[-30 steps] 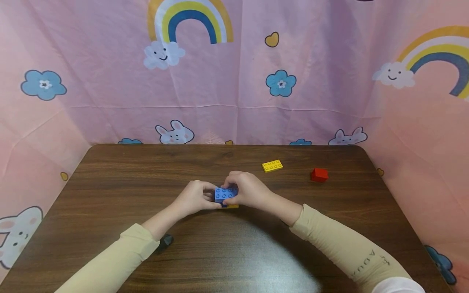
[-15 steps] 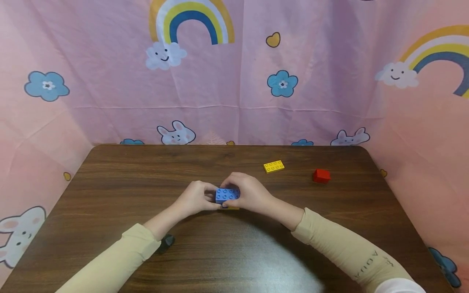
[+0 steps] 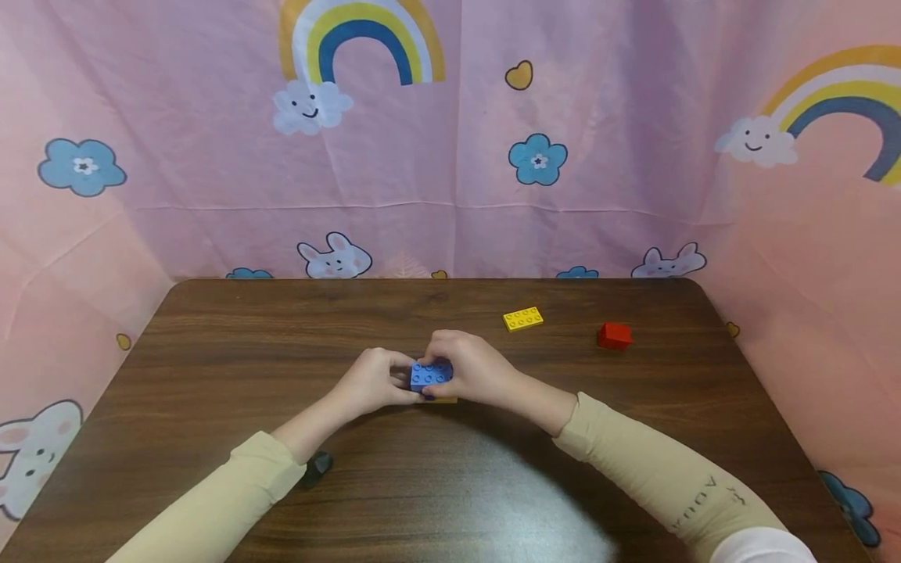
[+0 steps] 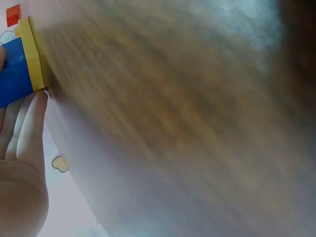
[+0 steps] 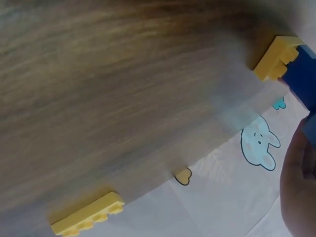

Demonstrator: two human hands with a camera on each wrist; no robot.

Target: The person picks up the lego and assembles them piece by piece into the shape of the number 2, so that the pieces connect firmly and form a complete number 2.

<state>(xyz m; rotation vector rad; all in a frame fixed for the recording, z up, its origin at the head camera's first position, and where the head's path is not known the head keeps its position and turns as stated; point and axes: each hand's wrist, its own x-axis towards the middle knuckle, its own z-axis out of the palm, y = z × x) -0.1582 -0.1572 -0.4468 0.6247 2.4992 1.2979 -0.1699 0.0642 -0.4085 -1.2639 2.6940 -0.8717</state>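
Observation:
A light blue toy building brick (image 3: 429, 375) with studs tops a small stack near the middle of the table. Below it is a dark blue brick (image 4: 15, 74), set on a yellow brick (image 5: 277, 58) that rests on the wood; some yellow studs stick out beside the blue. My left hand (image 3: 375, 381) holds the stack low from the left, thumb in front and fingers behind. From the right, my right hand (image 3: 472, 367) grips the light blue brick between thumb and fingers, hiding its right end. Whether the two blue bricks are fully pressed together cannot be seen.
A flat yellow brick (image 3: 523, 319) lies behind the right hand, studs up. Farther right is a red brick (image 3: 615, 336). A small dark object (image 3: 318, 467) sits partly under the left forearm. Pink printed cloth (image 3: 394, 172) hangs around the brown table (image 3: 246, 344).
Both hands stay on the stack in nearly the same place. The right hand's grip on the light blue brick shifts only slightly, and the head view sways a little.

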